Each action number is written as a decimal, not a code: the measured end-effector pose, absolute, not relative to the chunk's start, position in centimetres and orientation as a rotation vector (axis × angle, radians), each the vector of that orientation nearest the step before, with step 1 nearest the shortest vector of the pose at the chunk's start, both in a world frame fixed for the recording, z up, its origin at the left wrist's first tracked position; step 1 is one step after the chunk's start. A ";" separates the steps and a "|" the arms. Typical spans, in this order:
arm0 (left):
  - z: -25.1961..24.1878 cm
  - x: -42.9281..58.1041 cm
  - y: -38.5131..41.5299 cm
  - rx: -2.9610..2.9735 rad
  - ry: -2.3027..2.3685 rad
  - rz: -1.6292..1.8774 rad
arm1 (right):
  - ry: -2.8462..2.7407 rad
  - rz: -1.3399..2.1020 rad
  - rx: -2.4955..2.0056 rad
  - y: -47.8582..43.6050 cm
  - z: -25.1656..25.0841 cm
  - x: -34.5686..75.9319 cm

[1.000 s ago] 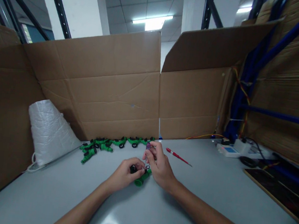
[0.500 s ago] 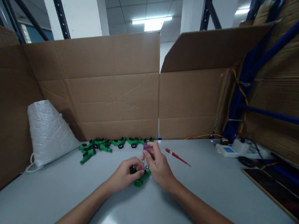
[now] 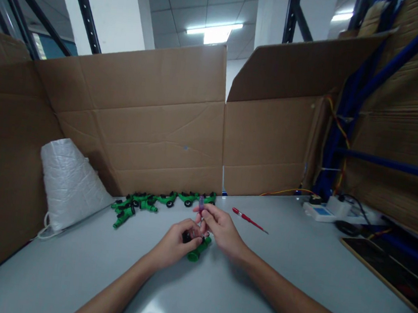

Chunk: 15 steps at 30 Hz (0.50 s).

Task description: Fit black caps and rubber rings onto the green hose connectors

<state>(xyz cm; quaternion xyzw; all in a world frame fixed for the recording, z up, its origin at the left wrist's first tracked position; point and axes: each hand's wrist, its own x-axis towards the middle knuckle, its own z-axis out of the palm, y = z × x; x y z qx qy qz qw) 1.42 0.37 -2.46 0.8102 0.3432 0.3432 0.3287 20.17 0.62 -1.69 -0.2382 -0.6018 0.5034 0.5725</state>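
Green fitting (image 3: 198, 250) lies at lower centre of the frame, its black end pinched in the curled left hand (image 3: 174, 242). Just above it, the right hand (image 3: 222, 230) grips what seems a small purple tool (image 3: 201, 203).

Cardboard walls (image 3: 141, 119): no print readable.
White device (image 3: 320, 211): blue panel, too small to read.
Green fitting (image 3: 196, 252): no legible marking.
Purple tool (image 3: 201, 203): no legible marking.
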 end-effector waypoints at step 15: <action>-3.0 1.4 0.5 2.078 0.867 0.875 | -1.340 1.343 -0.545 0.7 -2.0 19.9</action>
